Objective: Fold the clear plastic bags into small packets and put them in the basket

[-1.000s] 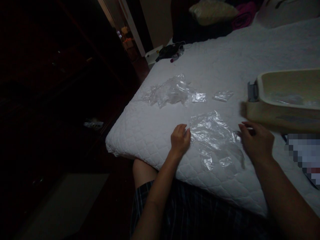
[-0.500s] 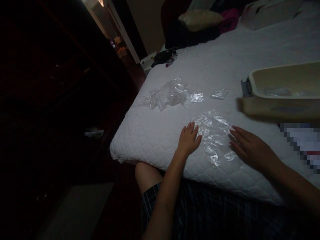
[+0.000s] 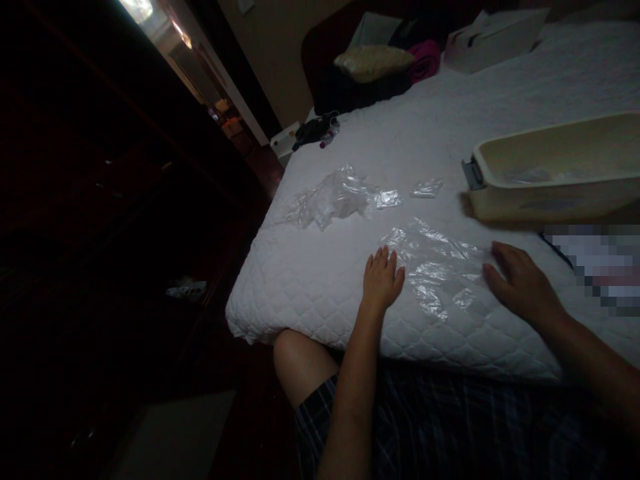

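Note:
A clear plastic bag (image 3: pixel 433 267), crinkled and shiny, lies spread on the white quilted bed cover in front of me. My left hand (image 3: pixel 383 277) rests flat at its left edge, fingers stretched out and a little apart. At the right edge is my right hand (image 3: pixel 523 280), its fingers slightly bent and the thumb apart from them. The fingertips reach the stretched corner of the bag; whether they press on it is hard to see. Farther back lies a crumpled heap of clear plastic (image 3: pixel 333 200), with a small folded clear packet (image 3: pixel 426 189) to its right.
A cream plastic bin (image 3: pixel 550 197) with a grey latch stands on the bed at right, some clear plastic inside. A partly blurred-out flat item (image 3: pixel 560 248) lies before it. At the back are a cushion (image 3: pixel 375 63), a pink roll (image 3: pixel 425 60) and a white box (image 3: pixel 495 43).
My right hand has moved right and its fingers have bent, while the bag's right edge has spread outward. My left hand stays at the left edge. The view has shifted slightly.

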Motion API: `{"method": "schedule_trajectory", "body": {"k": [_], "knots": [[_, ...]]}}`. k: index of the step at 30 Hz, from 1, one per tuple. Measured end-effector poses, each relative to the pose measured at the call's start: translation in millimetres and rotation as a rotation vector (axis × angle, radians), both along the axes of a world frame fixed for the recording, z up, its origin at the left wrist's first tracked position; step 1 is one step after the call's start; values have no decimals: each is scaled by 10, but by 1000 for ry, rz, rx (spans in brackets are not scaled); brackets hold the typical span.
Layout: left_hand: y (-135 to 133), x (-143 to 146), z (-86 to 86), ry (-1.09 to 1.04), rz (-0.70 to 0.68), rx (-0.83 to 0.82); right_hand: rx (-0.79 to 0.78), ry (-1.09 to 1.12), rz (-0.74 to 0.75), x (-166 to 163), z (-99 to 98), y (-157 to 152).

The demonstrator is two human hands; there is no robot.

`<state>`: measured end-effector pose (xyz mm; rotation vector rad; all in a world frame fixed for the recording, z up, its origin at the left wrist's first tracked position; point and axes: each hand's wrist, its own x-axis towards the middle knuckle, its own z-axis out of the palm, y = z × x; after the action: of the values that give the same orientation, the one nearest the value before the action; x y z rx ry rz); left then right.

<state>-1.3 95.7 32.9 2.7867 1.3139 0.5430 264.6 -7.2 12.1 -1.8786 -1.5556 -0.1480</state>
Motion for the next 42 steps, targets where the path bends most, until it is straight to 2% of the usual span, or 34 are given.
{"method": "schedule_trajectory", "body": {"k": [4,7,13,22,29,32,38,42], "knots": [[3,2,-34,-60,-3,9,-38,18,-22,28,-28,6],[6,3,-48,-70,-4,14,19,35,-9,34,-35,5],[9,4,-42,-53,-5,6,206,-68,175,13,9,1],[11,7,-30,-64,-3,0,315,-88,70,18,2,-17],[12,2,-37,-76,-8,-2,213,-38,-54,30,2,-13],[13,2,-43,-75,-4,-5,216,-35,-108,39,11,-17],[2,-4,-28,-87,-9,-8,242,-96,-141,96,-29,-3],[-1,-10,-19,-117,-3,-21,209,-83,-97,141,-74,9]]}}
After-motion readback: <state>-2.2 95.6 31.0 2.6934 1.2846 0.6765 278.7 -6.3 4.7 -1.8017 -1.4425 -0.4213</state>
